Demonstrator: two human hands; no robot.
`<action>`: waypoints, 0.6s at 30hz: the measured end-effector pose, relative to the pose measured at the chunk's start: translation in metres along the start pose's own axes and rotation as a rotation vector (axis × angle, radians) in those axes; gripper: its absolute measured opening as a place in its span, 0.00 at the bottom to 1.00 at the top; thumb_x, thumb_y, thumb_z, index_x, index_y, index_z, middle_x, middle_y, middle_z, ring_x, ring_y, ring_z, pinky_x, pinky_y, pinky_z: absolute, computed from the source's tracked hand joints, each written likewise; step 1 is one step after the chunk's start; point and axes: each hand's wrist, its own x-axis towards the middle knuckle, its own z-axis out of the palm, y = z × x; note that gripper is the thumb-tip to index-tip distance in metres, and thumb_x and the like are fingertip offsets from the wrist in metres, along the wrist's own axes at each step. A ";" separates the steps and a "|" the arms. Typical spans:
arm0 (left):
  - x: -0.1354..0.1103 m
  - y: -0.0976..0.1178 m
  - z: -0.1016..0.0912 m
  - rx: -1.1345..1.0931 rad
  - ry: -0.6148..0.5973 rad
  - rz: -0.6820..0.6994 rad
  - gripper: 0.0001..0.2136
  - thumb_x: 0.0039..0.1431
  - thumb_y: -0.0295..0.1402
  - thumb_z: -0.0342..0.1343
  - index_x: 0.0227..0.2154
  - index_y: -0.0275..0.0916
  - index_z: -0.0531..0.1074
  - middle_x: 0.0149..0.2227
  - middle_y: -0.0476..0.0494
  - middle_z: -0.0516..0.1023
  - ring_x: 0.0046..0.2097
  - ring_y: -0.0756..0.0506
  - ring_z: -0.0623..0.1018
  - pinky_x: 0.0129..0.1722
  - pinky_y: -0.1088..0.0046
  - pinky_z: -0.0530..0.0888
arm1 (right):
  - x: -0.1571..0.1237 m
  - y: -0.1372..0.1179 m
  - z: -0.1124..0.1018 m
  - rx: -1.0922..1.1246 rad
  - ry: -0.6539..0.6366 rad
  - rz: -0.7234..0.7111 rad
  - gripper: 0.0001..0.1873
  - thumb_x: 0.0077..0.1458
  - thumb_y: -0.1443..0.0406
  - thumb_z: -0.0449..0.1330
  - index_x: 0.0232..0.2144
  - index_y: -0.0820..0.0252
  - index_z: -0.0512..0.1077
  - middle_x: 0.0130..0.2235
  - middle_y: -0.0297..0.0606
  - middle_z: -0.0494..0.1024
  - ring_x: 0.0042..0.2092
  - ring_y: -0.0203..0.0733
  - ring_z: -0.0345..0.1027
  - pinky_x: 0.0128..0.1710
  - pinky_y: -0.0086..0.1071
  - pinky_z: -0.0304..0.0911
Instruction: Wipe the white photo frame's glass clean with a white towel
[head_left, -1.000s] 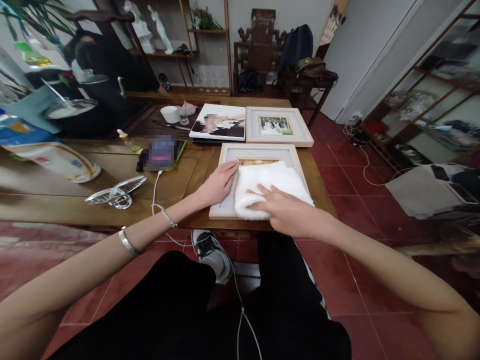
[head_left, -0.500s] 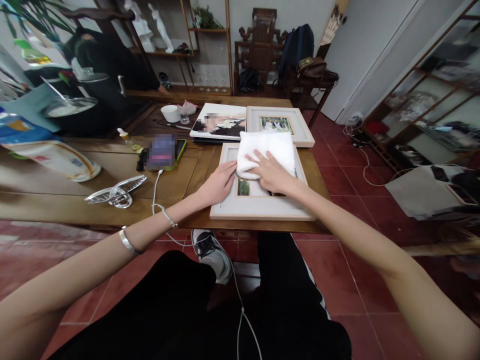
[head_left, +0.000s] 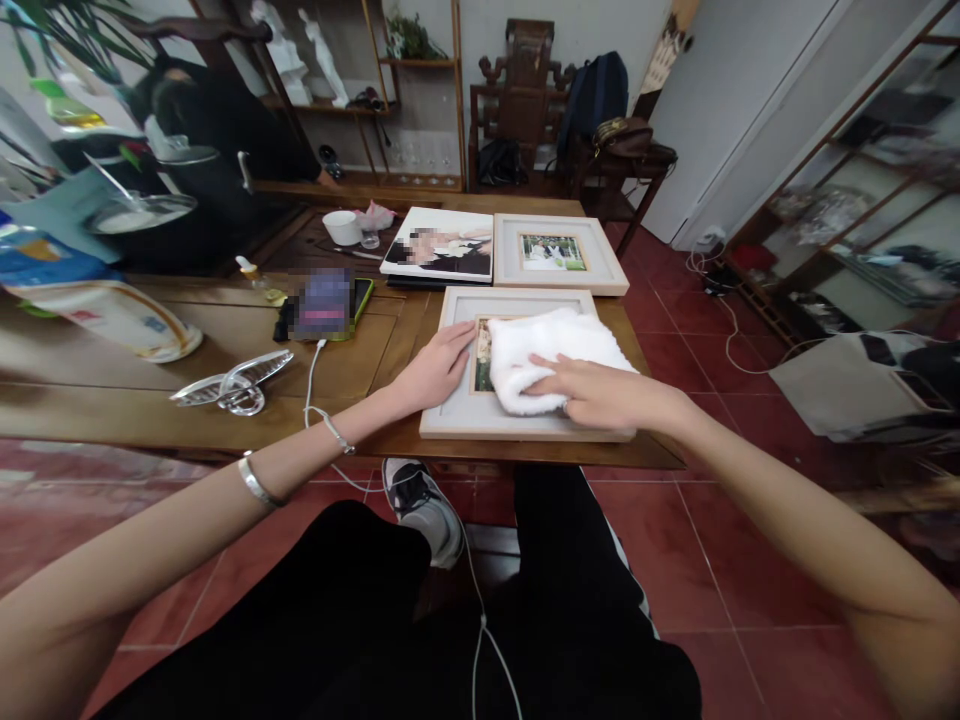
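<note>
A pale framed picture (head_left: 459,415) lies flat at the near right edge of the wooden table (head_left: 187,350). My left hand (head_left: 433,368) rests flat on the frame's left border, fingers stretched out. My right hand (head_left: 600,392) presses a folded white towel (head_left: 547,352) onto the glass, fingers lying flat on the cloth over the frame's right half. A strip of the photo shows to the left of the towel.
Behind it lie a second framed picture (head_left: 556,252) and a frameless photo print (head_left: 439,245). A phone (head_left: 326,305) on a white cable, a metal clip (head_left: 236,385), a white bowl (head_left: 343,228) and a packet (head_left: 97,305) sit on the table. My black-trousered legs are below.
My right hand slid the towel from the frame's far edge back toward me and to the right. My left hand stayed on the frame's left border.
</note>
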 end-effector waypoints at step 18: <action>-0.006 0.004 -0.005 -0.099 0.258 -0.072 0.24 0.73 0.43 0.34 0.60 0.33 0.61 0.65 0.29 0.63 0.67 0.40 0.63 0.66 0.54 0.60 | 0.096 -0.023 0.010 -0.226 0.203 0.080 0.34 0.53 0.76 0.51 0.63 0.62 0.65 0.71 0.45 0.49 0.69 0.72 0.38 0.63 0.68 0.45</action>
